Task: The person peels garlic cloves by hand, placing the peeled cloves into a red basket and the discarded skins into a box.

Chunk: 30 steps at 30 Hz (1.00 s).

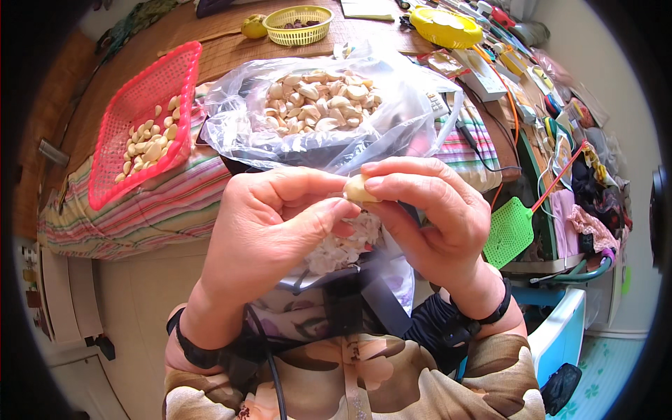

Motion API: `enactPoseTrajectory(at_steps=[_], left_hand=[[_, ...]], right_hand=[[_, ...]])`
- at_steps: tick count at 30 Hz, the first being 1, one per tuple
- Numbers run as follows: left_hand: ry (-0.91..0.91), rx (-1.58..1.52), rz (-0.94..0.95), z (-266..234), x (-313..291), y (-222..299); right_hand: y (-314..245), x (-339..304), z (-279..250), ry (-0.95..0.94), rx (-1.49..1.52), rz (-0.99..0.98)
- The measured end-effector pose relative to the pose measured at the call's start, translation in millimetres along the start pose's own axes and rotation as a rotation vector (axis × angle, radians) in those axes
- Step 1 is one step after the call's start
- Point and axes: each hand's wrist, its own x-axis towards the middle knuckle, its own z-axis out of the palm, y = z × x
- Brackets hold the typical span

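Observation:
Between my two hands, above my lap, is a pale garlic clove (358, 189). My right hand (437, 210) pinches it with thumb and fingers. The thumb and forefinger of my left hand (262, 224) close at its left end; whether they grip a bit of skin is too small to tell. Below the hands lies a heap of white garlic skins (332, 255), partly hidden by them. Just beyond, a clear plastic bag (234, 105) lies spread open with many unpeeled garlic cloves (322, 101) in it. Peeled cloves (148, 147) rest in a tilted red basket (108, 150) at the left.
A striped cloth (77, 220) covers the table's near edge. At the back stand a yellow basket (297, 38) of dark bits, a yellowish fruit (253, 26) and a yellow bowl (446, 29). Clutter, cables and a green fly swatter (509, 231) crowd the right side.

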Motion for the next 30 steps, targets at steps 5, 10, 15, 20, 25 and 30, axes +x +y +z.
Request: enactPoseTrajectory(at_steps=[5,10,15,20,25,30], left_hand=[[0.004,0.009,-0.014,-1.9,1.3,1.0],[0.003,-0.012,-0.025,-1.1,0.6,1.2],[0.018,-0.038,0.001,-2.5,1.2,-3.2],[0.003,0.007,-0.007,-2.4,1.0,2.9],[0.016,-0.012,-0.026,-2.8,1.1,1.6],[0.011,-0.037,-0.054,-4.4,0.9,2.6]], right_hand=[[0.7,-1.4,0.9,-0.011,-0.04,-0.049],[0.1,-2.3,0.5,-0.019,-0.065,-0.08],[1.1,-1.1,0.6,-0.017,-0.02,-0.038],[0.0,-1.1,0.8,-0.02,-0.025,-0.061],[0.2,-1.3,1.2,-0.016,-0.015,-0.064],[-1.6,-0.2,0.3,-0.027,0.022,-0.018]])
